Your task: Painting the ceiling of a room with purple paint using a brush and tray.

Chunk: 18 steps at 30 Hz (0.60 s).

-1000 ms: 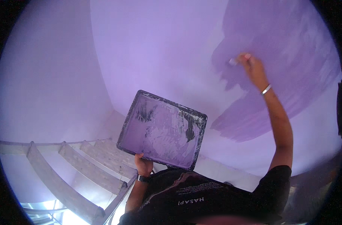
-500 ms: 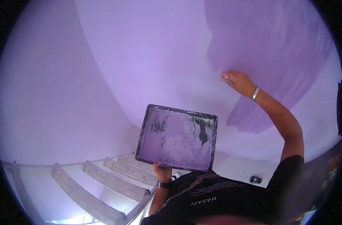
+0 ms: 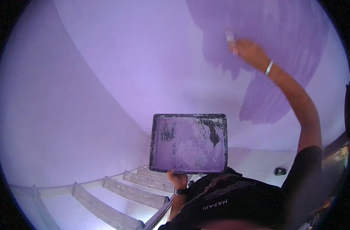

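My left hand (image 3: 177, 178) grips the near edge of a black paint tray (image 3: 152, 147), held up in front of my chest. Purple paint coats the tray's inside, streaked with paler smears and dark bare patches. Raised to the upper right, my right hand (image 3: 251, 53) is closed around a small paintbrush (image 3: 230, 37), blurred by motion. Its pale head is at the wall, over the darker purple painted area (image 3: 265, 94). That area has a ragged lower edge, and paler lilac wall (image 3: 136, 57) lies to its left.
Several wooden beams (image 3: 106, 207) with gaps between them run across the lower left, below the tray. A wall corner bends down on the left. A small dark object (image 3: 279, 171) sits on the pale surface at the lower right.
My right hand has swept upward with the brush, and the darker paint now reaches lower near where it was. The tray has shifted slightly right and down in view.
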{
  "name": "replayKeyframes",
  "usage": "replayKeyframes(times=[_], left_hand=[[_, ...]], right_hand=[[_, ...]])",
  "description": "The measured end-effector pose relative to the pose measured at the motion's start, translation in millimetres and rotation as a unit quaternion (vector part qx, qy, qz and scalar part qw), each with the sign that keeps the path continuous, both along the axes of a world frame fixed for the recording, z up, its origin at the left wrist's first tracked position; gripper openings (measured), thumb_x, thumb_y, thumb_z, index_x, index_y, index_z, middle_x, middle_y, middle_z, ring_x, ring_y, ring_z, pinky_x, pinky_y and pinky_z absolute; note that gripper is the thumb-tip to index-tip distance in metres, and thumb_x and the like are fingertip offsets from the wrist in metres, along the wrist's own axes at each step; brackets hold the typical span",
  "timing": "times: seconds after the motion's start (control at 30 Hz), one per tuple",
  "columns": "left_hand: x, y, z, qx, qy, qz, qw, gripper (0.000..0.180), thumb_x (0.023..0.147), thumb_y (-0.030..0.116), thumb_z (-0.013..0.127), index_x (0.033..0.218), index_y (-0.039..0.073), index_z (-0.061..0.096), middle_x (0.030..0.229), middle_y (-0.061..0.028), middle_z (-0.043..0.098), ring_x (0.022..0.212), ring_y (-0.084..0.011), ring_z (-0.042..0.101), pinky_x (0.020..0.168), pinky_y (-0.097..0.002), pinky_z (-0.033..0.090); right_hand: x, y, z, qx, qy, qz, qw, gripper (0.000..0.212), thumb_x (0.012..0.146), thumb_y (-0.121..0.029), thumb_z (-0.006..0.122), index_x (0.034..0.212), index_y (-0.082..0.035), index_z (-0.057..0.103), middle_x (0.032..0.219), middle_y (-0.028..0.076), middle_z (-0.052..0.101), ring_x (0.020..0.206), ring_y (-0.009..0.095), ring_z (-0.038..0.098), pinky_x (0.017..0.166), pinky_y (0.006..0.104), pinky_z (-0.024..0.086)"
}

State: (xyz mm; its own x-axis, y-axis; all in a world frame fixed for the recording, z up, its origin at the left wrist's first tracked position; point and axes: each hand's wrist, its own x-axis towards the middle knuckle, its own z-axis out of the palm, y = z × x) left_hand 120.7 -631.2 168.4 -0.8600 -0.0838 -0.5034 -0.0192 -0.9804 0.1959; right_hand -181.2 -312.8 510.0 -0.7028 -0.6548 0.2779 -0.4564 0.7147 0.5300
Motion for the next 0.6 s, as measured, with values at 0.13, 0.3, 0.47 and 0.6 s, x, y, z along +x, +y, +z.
replayKeyframes(times=[0.13, 0.3, 0.47, 0.6], left_hand=[[-2, -12, 9, -0.009, -0.031, 0.015, 0.999, 0.050, 0.064, 0.020, 0.057, 0.112, 0.008, 0.051, 0.111, -0.0059, 0.054, 0.102, -0.0254, 0.050, 0.091, -0.0407, 0.037], [40, -73, -62, 0.014, 0.023, -0.004, 1.000, 0.043, 0.072, 0.017, 0.053, 0.114, 0.007, 0.049, 0.111, -0.0055, 0.054, 0.105, -0.0247, 0.048, 0.092, -0.0403, 0.036], [32, -98, -47, -0.008, 0.008, 0.014, 1.000, 0.045, 0.074, 0.020, 0.052, 0.116, 0.005, 0.046, 0.112, -0.0074, 0.054, 0.105, -0.0246, 0.048, 0.092, -0.0410, 0.037], [55, -122, -69, 0.003, -0.027, -0.025, 0.999, 0.045, 0.075, 0.017, 0.051, 0.118, 0.005, 0.046, 0.114, -0.0063, 0.053, 0.108, -0.0244, 0.047, 0.095, -0.0420, 0.033]], right_hand=[[34, -19, -96, -0.261, -0.192, 0.031, 0.946, 0.020, 0.088, -0.019, 0.051, 0.102, -0.007, 0.059, 0.092, 0.010, 0.062, 0.081, 0.029, 0.060, 0.072, 0.0364, 0.048], [151, -150, -184, -0.419, -0.341, 0.029, 0.841, 0.017, 0.083, -0.004, 0.057, 0.099, -0.003, 0.060, 0.094, 0.011, 0.064, 0.082, 0.023, 0.062, 0.072, 0.0296, 0.048], [174, -253, -213, -0.423, -0.421, 0.124, 0.793, 0.019, 0.080, 0.000, 0.060, 0.099, -0.002, 0.060, 0.098, 0.012, 0.064, 0.087, 0.021, 0.062, 0.075, 0.0286, 0.048], [184, -318, -272, -0.421, -0.444, 0.175, 0.771, 0.019, 0.080, -0.002, 0.061, 0.099, -0.003, 0.060, 0.101, 0.013, 0.063, 0.092, 0.023, 0.062, 0.076, 0.0299, 0.048]])
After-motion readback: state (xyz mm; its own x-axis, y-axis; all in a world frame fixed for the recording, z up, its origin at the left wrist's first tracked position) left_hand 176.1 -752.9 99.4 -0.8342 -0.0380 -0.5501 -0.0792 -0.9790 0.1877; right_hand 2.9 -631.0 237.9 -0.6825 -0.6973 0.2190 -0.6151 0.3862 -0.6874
